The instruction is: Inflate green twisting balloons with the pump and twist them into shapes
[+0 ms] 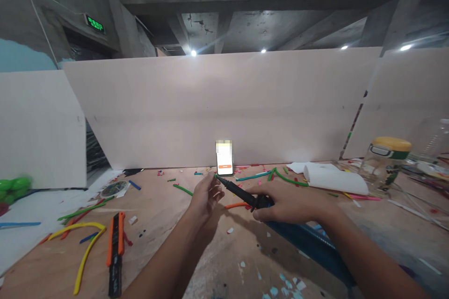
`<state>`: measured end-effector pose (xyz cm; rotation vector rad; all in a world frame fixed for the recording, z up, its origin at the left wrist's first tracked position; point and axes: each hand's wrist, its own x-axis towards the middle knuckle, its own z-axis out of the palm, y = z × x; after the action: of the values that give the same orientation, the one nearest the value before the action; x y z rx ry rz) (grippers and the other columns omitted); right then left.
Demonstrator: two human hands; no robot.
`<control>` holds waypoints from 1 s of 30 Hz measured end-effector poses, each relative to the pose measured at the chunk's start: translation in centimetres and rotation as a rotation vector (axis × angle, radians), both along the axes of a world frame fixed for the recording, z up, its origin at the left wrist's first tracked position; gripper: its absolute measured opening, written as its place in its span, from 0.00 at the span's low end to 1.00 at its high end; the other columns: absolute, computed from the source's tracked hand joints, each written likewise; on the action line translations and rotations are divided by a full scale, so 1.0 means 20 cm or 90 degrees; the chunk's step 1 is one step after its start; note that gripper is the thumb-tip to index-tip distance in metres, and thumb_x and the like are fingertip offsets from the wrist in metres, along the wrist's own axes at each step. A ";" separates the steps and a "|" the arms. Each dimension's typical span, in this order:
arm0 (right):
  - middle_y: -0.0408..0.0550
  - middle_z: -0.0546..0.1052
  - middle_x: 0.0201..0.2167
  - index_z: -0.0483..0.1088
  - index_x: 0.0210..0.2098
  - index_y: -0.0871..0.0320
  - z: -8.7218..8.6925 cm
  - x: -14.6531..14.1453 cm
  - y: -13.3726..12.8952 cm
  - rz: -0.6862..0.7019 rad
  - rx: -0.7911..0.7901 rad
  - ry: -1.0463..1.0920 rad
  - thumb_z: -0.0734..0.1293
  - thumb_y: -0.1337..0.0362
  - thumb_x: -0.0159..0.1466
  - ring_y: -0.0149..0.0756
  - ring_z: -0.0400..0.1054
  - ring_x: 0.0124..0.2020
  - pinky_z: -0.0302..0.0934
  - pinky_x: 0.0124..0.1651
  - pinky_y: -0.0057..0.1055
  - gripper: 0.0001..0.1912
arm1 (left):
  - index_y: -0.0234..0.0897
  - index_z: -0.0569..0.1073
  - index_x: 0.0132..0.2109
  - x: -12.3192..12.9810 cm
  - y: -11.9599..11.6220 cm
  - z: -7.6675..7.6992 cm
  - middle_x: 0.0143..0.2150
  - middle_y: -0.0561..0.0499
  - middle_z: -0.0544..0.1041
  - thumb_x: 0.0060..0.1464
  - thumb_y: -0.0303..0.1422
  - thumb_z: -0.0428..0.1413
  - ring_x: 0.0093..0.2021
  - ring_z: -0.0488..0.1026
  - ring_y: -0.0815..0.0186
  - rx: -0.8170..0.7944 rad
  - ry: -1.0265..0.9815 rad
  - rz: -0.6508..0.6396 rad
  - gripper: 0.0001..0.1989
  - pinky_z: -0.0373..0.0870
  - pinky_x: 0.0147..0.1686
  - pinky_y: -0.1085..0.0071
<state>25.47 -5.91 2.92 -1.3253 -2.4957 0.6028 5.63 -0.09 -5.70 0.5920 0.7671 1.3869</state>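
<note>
"How is the left hand (205, 194) sitting?"
"It's tilting upward, its fingers (218, 192) curling inward, while the left forearm (168, 247) is slanting up from the bottom edge."
"And the right hand (280, 203)?"
"It's lying palm down, closing in a grip and pointing leftward; the right forearm (365, 247) is reaching in from the lower right corner."

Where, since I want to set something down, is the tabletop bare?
Mainly the wood between the orange-black cutter and the left forearm; narrower, between that cutter and the yellow strip. Crowded: around the phone, with scraps, and beside the lidded jar.
</note>
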 end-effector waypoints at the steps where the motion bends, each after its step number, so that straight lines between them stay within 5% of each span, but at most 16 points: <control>1: 0.45 0.77 0.33 0.74 0.39 0.51 0.01 0.00 0.00 0.003 -0.003 -0.011 0.66 0.60 0.54 0.39 0.69 0.34 0.59 0.36 0.30 0.13 | 0.33 0.72 0.30 0.00 0.00 0.00 0.24 0.55 0.71 0.40 0.38 0.65 0.23 0.67 0.73 0.000 0.000 0.001 0.15 0.66 0.26 0.74; 30: 0.45 0.77 0.34 0.73 0.43 0.51 0.02 -0.01 0.00 0.022 -0.015 -0.042 0.65 0.59 0.56 0.39 0.68 0.33 0.58 0.36 0.30 0.15 | 0.34 0.71 0.30 -0.03 0.03 -0.06 0.25 0.55 0.69 0.41 0.41 0.65 0.23 0.66 0.74 0.065 0.054 -0.005 0.16 0.67 0.25 0.75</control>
<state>25.33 -5.83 3.29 -1.3338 -2.5762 0.6080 5.13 0.49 -6.81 0.7368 0.7640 1.4073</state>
